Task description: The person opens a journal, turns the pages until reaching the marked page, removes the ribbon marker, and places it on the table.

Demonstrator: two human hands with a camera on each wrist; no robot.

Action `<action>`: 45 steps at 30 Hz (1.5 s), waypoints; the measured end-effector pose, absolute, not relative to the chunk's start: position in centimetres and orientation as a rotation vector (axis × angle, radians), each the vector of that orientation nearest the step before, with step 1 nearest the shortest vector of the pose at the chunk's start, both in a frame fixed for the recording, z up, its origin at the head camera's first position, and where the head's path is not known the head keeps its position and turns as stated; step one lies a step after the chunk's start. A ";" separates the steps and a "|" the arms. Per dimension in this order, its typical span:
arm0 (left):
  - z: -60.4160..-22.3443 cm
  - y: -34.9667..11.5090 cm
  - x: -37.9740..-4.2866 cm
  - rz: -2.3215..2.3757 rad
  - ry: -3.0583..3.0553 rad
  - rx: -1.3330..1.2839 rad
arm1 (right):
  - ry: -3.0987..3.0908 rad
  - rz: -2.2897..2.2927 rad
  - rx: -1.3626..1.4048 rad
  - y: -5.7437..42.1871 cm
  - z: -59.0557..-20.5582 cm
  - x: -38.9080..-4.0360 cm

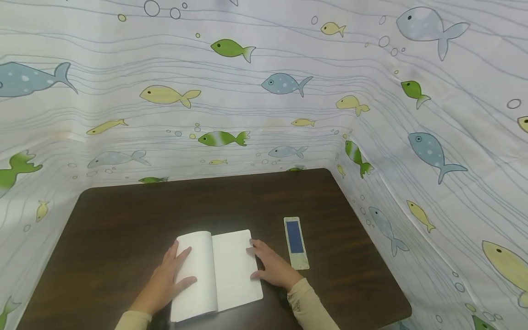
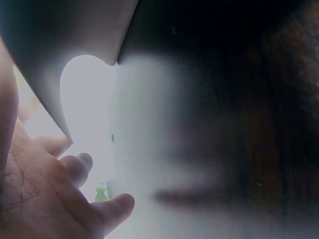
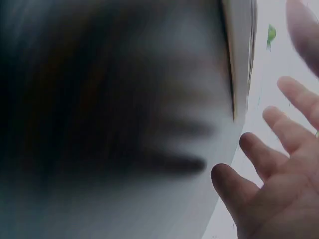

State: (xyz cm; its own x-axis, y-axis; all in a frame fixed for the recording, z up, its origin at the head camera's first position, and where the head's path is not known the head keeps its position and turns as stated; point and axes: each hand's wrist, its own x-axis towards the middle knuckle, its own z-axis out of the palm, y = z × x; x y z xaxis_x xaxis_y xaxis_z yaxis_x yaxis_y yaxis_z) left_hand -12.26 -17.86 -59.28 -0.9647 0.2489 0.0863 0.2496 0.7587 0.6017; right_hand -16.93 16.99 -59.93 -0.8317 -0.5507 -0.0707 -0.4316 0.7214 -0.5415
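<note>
Your left hand (image 1: 171,275) and right hand (image 1: 272,268) lie flat, fingers relaxed, on the open notebook (image 1: 218,272); uneven pressure could crease pages or nudge the bookmark (image 1: 295,242).

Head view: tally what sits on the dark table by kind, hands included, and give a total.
Open notebook with blank white pages: 1
Bookmark-like strip, pale border with a blue panel: 1
Hands: 2, the left hand flat on the left page, the right hand at the right page's edge
Total: 4, all on the dark table
</note>
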 end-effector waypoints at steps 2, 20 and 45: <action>-59.5 -17.9 -12.1 -1.011 -2.951 -0.405 | 2.661 -0.740 -0.814 16.3 -59.9 -16.6; -59.7 -18.1 -12.3 -1.034 -2.929 -0.424 | 2.715 -0.436 -0.873 15.3 -59.5 -16.2; -59.7 -17.9 -12.2 -1.030 -2.913 -0.417 | 2.772 -0.957 -0.780 12.9 -58.8 -15.8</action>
State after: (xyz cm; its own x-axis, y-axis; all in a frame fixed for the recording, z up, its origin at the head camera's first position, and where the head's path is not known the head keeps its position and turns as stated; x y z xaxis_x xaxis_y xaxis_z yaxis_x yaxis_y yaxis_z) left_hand -12.17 -17.93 -59.72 -0.9640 0.2417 0.1107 0.2576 0.7460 0.6142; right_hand -15.83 12.92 -58.81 -0.8627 -0.5017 0.0641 -0.4344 0.6701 -0.6019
